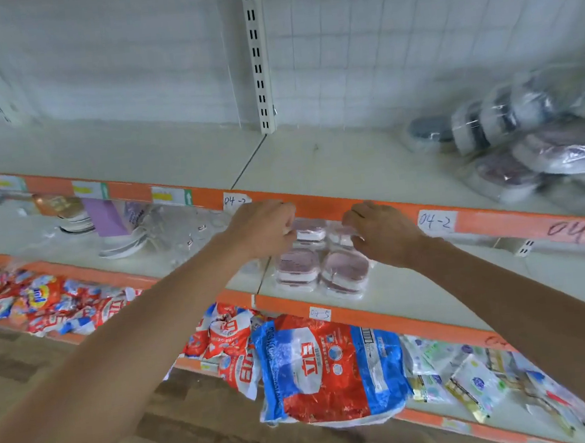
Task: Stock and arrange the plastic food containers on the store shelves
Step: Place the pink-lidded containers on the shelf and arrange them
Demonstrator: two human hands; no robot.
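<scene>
Both hands reached into the middle shelf [417, 291] near its front edge. The left hand [266, 229] and right hand [380, 232] each pinched the wrapped containers [319, 269], grips closed.

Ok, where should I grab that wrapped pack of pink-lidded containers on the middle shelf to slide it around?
Probably the pack of containers by its two short sides, coming from the front, as the left hand and right hand do: it lies flat, upper shelf edge low overhead.
</scene>
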